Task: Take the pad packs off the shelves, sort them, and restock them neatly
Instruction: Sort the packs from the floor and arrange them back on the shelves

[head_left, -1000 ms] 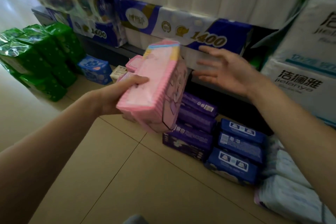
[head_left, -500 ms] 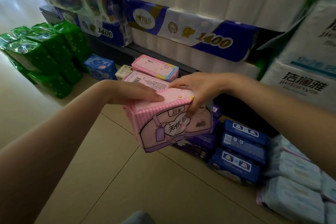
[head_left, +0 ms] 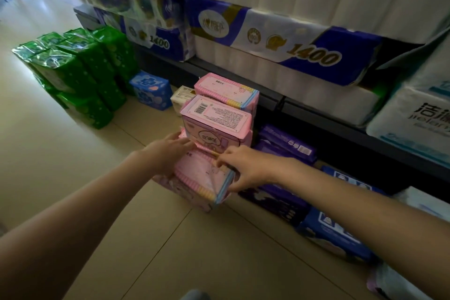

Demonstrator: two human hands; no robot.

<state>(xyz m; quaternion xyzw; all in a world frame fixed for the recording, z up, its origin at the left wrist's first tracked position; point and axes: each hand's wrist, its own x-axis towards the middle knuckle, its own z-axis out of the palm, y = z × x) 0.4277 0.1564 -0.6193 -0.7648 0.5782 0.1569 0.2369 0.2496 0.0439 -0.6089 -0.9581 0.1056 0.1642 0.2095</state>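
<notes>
1. The shelves (head_left: 280, 102) ran along the back, loaded with big toilet paper packs (head_left: 280, 39) in white and blue wrap.
2. On the tiled floor (head_left: 73, 165) in front, sorted groups sat side by side: green packs (head_left: 80, 75) stacked at the far left, a light blue pack (head_left: 152, 87) just beside them, purple packs (head_left: 285, 148) and dark blue packs (head_left: 341, 231) to the right.
3. Between those groups rose the pink stack (head_left: 219, 114), its upper packs lying flat, one with a barcode facing up.
4. The pink pad pack (head_left: 202, 178) being placed sat low at the front of that stack, touching it; whether it rested on the floor or on another pack beneath could not be told.
5. The left hand (head_left: 168, 151) pressed flat against the pack's left side, fingers fairly straight, not gripping.
6. The right hand (head_left: 243, 168) pinched the pack's right end, thumb below and fingers curled over the top edge.
7. To finish this step well, I judged the pack should be squared against the stack, pushed evenly from both sides, with the right hand letting go only once it sat level, since the soft wrapping could slip or tip the packs above.
</notes>
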